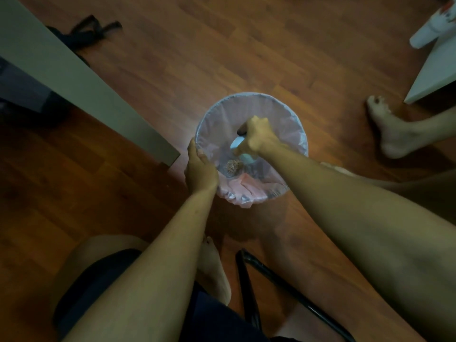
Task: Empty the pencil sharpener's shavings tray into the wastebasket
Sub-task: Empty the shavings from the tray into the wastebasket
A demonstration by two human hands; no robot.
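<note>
Over the bin's mouth, my right hand (256, 137) is closed around the tray (237, 143), a pale piece with a dark end peeking past my knuckles, tipped down into the liner. My left hand (200, 169) grips the near-left rim of the bin (302, 137), fingers curled over the edge, holding it steady. A small clump of shavings (233, 166) already lies on the liner's bottom, beside a pale round scrap. How much is left in the tray I cannot tell; my hand covers it. The risk, I think, is a loose hold: a hard shake could drop the tray in, or flick dust over the rim onto the wood floor (222, 58). The thin liner could also slip if I tug the rim.
</note>
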